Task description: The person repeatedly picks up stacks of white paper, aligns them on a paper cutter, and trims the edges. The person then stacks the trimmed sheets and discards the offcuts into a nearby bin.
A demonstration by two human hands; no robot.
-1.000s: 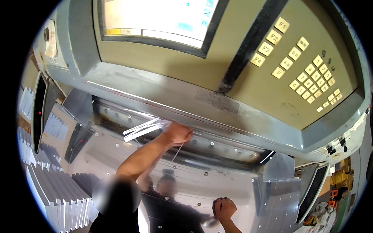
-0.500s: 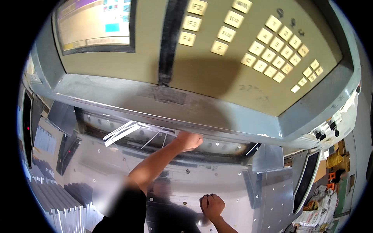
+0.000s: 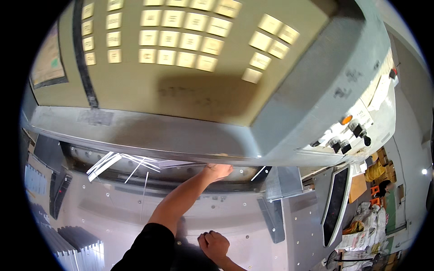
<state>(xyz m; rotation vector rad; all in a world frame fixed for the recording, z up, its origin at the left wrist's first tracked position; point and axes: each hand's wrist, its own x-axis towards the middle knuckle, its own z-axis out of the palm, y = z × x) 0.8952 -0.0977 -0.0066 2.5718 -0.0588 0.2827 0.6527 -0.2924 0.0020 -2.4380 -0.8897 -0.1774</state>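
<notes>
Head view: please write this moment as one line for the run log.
left hand: reaching under machine head | right hand: fist on metal table | paper strips: fanned left

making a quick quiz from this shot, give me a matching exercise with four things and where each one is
Things:
1. left hand
2. right hand
3. thin white strips
4. stacks of white sheets

Places:
a. fist resting on the grey machine table at the lower edge
b. fanned out in the slot at left
c. reaching under the machine's overhang
d. standing at the lower left corner

Pairs: 1-c, 2-a, 3-b, 4-d
</notes>
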